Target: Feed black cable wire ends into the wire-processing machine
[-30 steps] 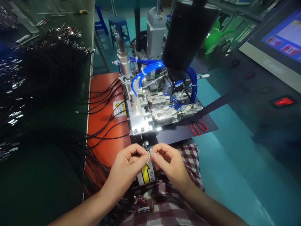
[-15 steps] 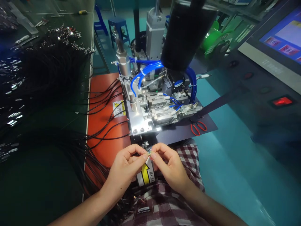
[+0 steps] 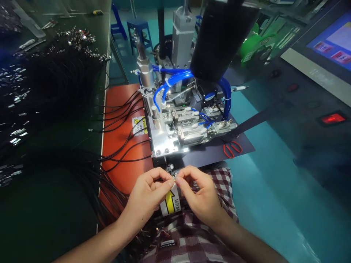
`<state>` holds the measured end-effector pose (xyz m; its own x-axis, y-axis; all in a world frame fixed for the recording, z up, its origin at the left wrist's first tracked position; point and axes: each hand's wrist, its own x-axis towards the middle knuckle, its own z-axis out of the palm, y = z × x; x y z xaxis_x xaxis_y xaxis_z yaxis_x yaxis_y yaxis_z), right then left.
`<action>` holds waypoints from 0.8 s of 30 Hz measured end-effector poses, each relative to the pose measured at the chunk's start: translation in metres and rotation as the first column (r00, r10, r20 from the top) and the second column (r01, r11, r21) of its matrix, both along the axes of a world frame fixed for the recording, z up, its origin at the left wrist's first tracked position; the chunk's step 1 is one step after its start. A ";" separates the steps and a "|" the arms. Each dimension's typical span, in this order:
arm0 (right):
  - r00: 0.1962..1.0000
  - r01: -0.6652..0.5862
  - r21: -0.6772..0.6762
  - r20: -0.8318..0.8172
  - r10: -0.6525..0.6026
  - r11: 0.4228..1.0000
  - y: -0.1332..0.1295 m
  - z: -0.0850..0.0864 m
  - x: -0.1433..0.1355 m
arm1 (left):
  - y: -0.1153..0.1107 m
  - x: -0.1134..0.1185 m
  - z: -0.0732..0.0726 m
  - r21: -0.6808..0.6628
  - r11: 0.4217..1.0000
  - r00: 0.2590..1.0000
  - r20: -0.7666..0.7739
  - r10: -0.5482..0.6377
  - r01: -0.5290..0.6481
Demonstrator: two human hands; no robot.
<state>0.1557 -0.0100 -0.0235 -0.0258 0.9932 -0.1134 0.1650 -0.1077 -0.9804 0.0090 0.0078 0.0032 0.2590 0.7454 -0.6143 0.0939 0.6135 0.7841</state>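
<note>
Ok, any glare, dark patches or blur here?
Head view: glare whitens the metal plate; head view, lower left: the table sinks into near-black; head view, right edge: the screen smears; head view, centre: left hand and right hand look fairly sharp, their pinched piece too tiny to identify.

Slight turn of the right grip (image 3: 202,193)
Compared with half a second ago, its knuckles sit a little farther right, and less seems to show of the tiny piece (image 3: 174,179) at its fingertips. The machine (image 3: 189,120) and screen (image 3: 333,45) appear shifted slightly rightward in view.
</note>
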 end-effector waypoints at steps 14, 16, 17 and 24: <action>0.943 -0.130 -0.244 -0.330 0.043 0.961 0.013 -0.002 0.002 | 0.000 -0.005 -0.007 0.427 0.894 0.977 -0.206 -0.048 0.134; 0.963 -0.111 -0.218 -0.264 0.051 0.970 0.019 -0.006 0.005 | 0.003 -0.009 -0.007 0.485 0.840 0.938 -0.337 -0.077 0.243; 0.969 -0.108 -0.214 -0.239 0.055 0.971 0.023 -0.009 0.006 | 0.005 -0.011 -0.008 0.529 0.792 0.908 -0.413 -0.073 0.304; 0.975 -0.141 -0.234 -0.201 0.094 0.962 0.038 -0.032 0.008 | 0.010 -0.020 -0.029 0.606 0.603 0.780 -0.625 -0.044 0.519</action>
<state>0.1633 0.0283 -0.0554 -0.1842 0.9241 -0.3349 0.0083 -0.3393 -0.9407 -0.0115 0.0181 -0.0258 0.3737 0.9275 -0.0130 0.6665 -0.2587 0.6992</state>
